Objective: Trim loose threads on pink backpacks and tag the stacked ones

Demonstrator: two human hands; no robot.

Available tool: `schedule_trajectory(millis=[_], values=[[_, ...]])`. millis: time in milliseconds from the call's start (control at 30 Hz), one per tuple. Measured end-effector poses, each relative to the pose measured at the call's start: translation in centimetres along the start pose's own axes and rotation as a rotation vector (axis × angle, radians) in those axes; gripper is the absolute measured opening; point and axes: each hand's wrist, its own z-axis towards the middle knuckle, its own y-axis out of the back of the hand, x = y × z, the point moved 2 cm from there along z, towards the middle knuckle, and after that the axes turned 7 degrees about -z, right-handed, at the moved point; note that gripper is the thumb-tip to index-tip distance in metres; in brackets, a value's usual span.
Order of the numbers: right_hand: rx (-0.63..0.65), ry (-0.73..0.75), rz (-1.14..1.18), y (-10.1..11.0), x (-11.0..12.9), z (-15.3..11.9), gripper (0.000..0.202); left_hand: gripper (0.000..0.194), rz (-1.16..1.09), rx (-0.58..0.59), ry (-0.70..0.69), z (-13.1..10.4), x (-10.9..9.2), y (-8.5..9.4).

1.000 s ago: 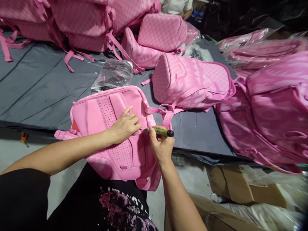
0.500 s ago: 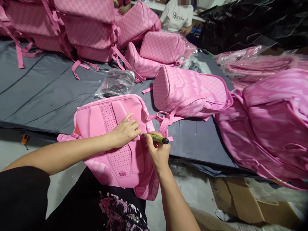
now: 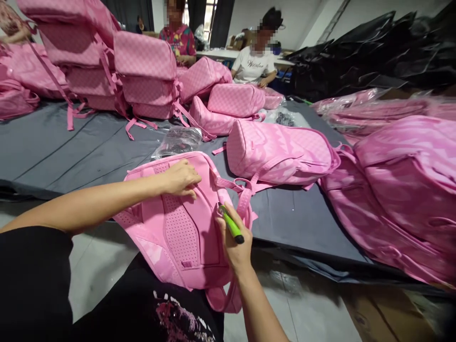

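A pink backpack point(image 3: 208, 237) leans tilted between my lap and the table edge, its padded, perforated back panel facing me. Across the upper part of that panel lies my left hand point(image 3: 181, 178), its fingers bent and closed against the padding. My right hand point(image 3: 235, 240) is wrapped around a green marker pen point(image 3: 233, 225) with a black end, beside the panel's right edge. The pen's dark tip points up and left, close to the backpack; whether it touches is unclear. A pink shoulder strap point(image 3: 244, 199) loops just above this hand.
More pink backpacks point(image 3: 146, 57) are stacked at the back left. Another backpack point(image 3: 281, 152) lies on the grey-covered table point(image 3: 89, 156), with a larger one point(image 3: 402, 190) at the right. A clear plastic bag point(image 3: 178, 141) sits behind my backpack. Co-workers point(image 3: 254, 64) stand across the table.
My view has tipped upward, showing more of the room. My left hand has moved up the panel and its fingers have curled. The marker has swung steeper, its rear end now lower.
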Motion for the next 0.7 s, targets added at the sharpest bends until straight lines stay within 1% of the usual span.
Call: schedule_trajectory(millis=[33, 100, 167, 200, 233, 267, 300, 367, 400, 433, 467, 500, 533, 567, 600, 633, 667, 700], values=[[-0.022, 0.077, -0.009, 0.2, 0.7, 0.0, 0.036, 0.033, -0.037, -0.035, 0.014, -0.3, -1.1, 1.1], [-0.076, 0.226, -0.039, 1.1, 2.6, 0.4, 0.035, 0.034, -0.091, -0.124, 0.029, -1.1, -3.9, 3.4], [-0.127, 0.35, -0.082, 2.2, 4.7, 1.1, 0.035, 0.038, -0.129, -0.207, 0.055, -2.2, -6.8, 5.6], [-0.141, 0.402, -0.1, 2.7, 5.7, 1.6, 0.035, 0.04, -0.147, -0.239, 0.082, -2.8, -8.0, 6.4], [-0.146, 0.45, -0.115, 3.1, 6.5, 1.9, 0.035, 0.041, -0.163, -0.262, 0.125, -3.3, -9.0, 7.0], [-0.136, 0.497, -0.126, 3.3, 6.9, 2.2, 0.035, 0.043, -0.18, -0.271, 0.181, -3.8, -9.6, 7.1], [-0.113, 0.537, -0.13, 3.3, 7.0, 2.4, 0.034, 0.044, -0.203, -0.261, 0.247, -4.3, -10.0, 6.8], [-0.051, 0.588, -0.13, 2.7, 6.2, 2.5, 0.031, 0.045, -0.274, -0.176, 0.352, -4.8, -10.0, 5.3], [-0.023, 0.593, -0.128, 2.2, 5.4, 2.4, 0.028, 0.043, -0.299, -0.128, 0.367, -4.8, -9.8, 4.3], [-0.003, 0.577, -0.121, 1.7, 4.3, 2.2, 0.027, 0.037, -0.301, -0.102, 0.352, -4.7, -9.4, 3.5], [0.001, 0.545, -0.106, 1.3, 3.3, 2.0, 0.027, 0.029, -0.271, -0.11, 0.312, -4.4, -9.0, 3.0], [-0.004, 0.506, -0.092, 1.0, 2.3, 1.7, 0.028, 0.02, -0.213, -0.156, 0.264, -4.0, -8.6, 2.7], [-0.012, 0.475, -0.083, 0.7, 1.6, 1.3, 0.03, 0.016, -0.142, -0.219, 0.223, -3.4, -8.2, 2.7], [-0.026, 0.455, -0.079, 0.6, 1.1, 0.8, 0.033, 0.024, -0.083, -0.268, 0.196, -2.7, -7.7, 2.9], [-0.042, 0.447, -0.081, 0.5, 0.9, 0.3, 0.035, 0.039, -0.047, -0.274, 0.184, -1.9, -7.3, 3.0], [-0.058, 0.449, -0.089, 0.4, 1.0, -0.3, 0.037, 0.056, -0.033, -0.232, 0.181, -1.0, -6.8, 3.0], [-0.072, 0.447, -0.093, 0.3, 1.3, -0.8, 0.038, 0.073, -0.025, -0.159, 0.195, 0.0, -6.2, 2.7], [-0.082, 0.433, -0.093, 0.1, 1.7, -1.3, 0.037, 0.086, -0.014, -0.072, 0.217, 1.0, -5.6, 2.3]])
